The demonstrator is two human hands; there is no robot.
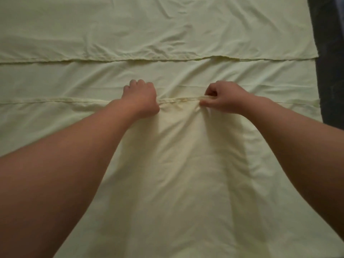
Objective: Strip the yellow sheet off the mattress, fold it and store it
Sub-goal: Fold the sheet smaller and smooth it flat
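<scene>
The pale yellow sheet (pixel 167 38) fills almost the whole view, lying flat in overlapping layers. One hemmed edge runs across the middle, and another layer's edge lies farther away. My left hand (pixel 142 97) grips the near hem with curled fingers. My right hand (pixel 223 97) pinches the same hem a little to the right. The stretch of hem between my hands is lifted slightly, and creases fan toward me from both hands. The mattress itself is hidden under the sheet.
A dark strip (pixel 329 53), floor or bed frame, runs down the right edge beyond the sheet's side. The sheet's right corners end close to it.
</scene>
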